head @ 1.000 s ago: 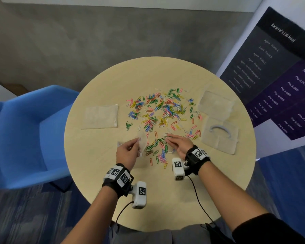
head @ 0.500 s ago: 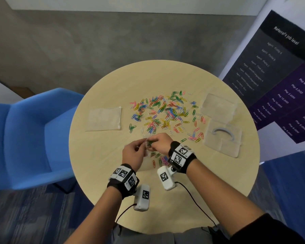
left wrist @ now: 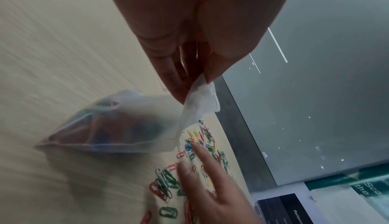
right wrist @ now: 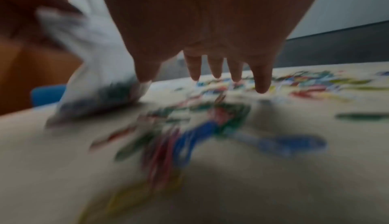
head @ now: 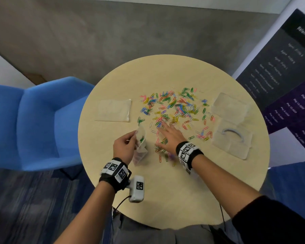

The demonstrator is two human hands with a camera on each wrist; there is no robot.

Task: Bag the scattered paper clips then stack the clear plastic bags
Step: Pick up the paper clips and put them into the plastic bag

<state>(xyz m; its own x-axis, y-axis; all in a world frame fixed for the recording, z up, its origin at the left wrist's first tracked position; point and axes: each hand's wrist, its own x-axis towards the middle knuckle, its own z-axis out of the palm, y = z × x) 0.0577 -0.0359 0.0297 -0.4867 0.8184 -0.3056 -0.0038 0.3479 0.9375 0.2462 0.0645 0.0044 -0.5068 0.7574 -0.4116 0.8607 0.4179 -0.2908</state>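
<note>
Paper clips point(head: 173, 110) blur beneath right hand point(right wrist: 210, 28) in wrist view.

Clearance on round table point(head: 165, 199)
Near edge bare wood, open to both forearms. Centre blocked by scattered paper clips point(head: 173, 108); flat clear bag point(head: 113, 110) lies left, two clear bags point(head: 231, 124) right; far rim strip free; blue chair point(head: 33, 120) crowds the left edge

Round table point(head: 165, 199) (wooden) bears paper clips point(head: 173, 108), bags point(head: 113, 110).
</note>
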